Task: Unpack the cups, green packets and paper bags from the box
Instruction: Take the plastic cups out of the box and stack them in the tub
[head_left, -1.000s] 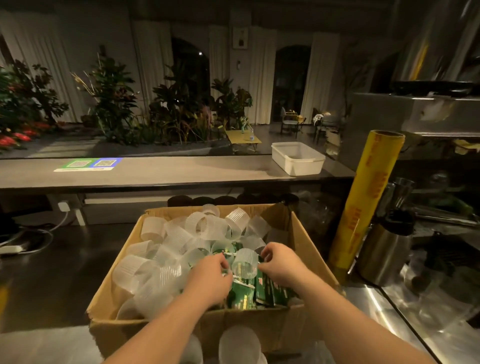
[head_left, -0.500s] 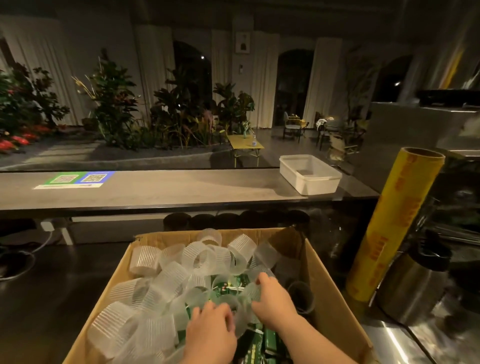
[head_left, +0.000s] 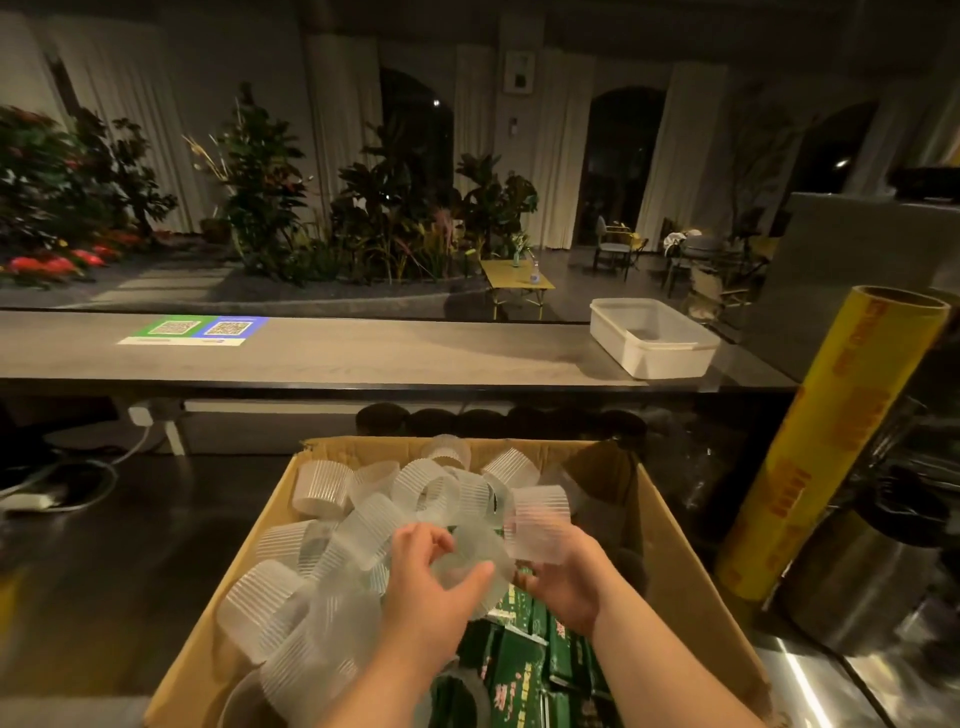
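Observation:
An open cardboard box (head_left: 670, 525) stands on the dark counter in front of me. It is piled with several ribbed translucent plastic cups (head_left: 322, 488), with green packets (head_left: 524, 654) beneath them at the near right. My left hand (head_left: 426, 587) is curled around a frosted cup (head_left: 478, 566) above the pile. My right hand (head_left: 566, 577) holds another ribbed cup (head_left: 537, 519) lifted over the box. No paper bags are visible.
A tall yellow roll of cling film (head_left: 831, 447) leans right of the box beside a steel jug (head_left: 857, 577). A white plastic tub (head_left: 652, 338) sits on the raised grey bar top (head_left: 363, 353). Cables (head_left: 62, 483) lie at the left.
Both hands have come up out of the pile, each now lifting a cup. The view has tilted and moved closer to the box.

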